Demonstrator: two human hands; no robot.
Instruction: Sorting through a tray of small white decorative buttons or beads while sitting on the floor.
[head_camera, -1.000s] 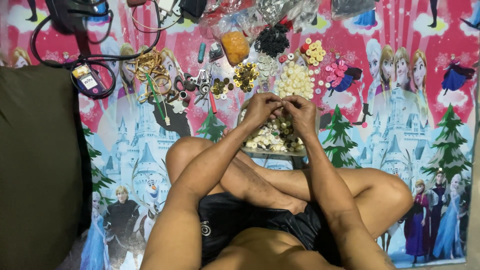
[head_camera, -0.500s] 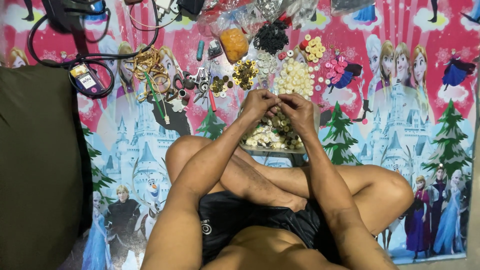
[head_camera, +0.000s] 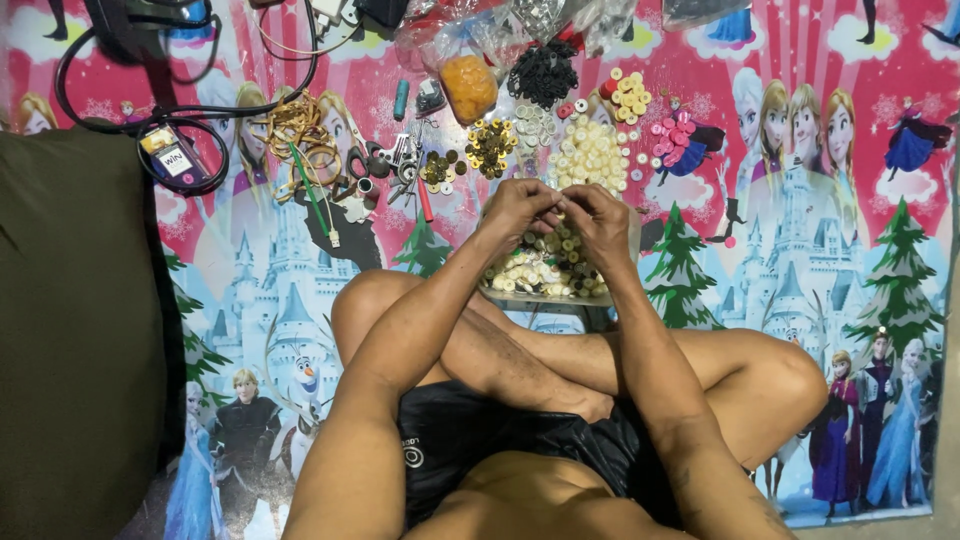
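While both forearms reach forward over my crossed legs, my left hand (head_camera: 517, 205) and right hand (head_camera: 597, 215) meet fingertip to fingertip just above the tray (head_camera: 545, 296) of mixed buttons (head_camera: 540, 268); fingers curled and pressed together, pinching something too small to tell; likely a button, can't confirm; tray sits on the mat (head_camera: 780, 250) just past my shins; cream pile (head_camera: 590, 155) lies beyond it; versus half a second ago: hands in same spot, no visible shift.
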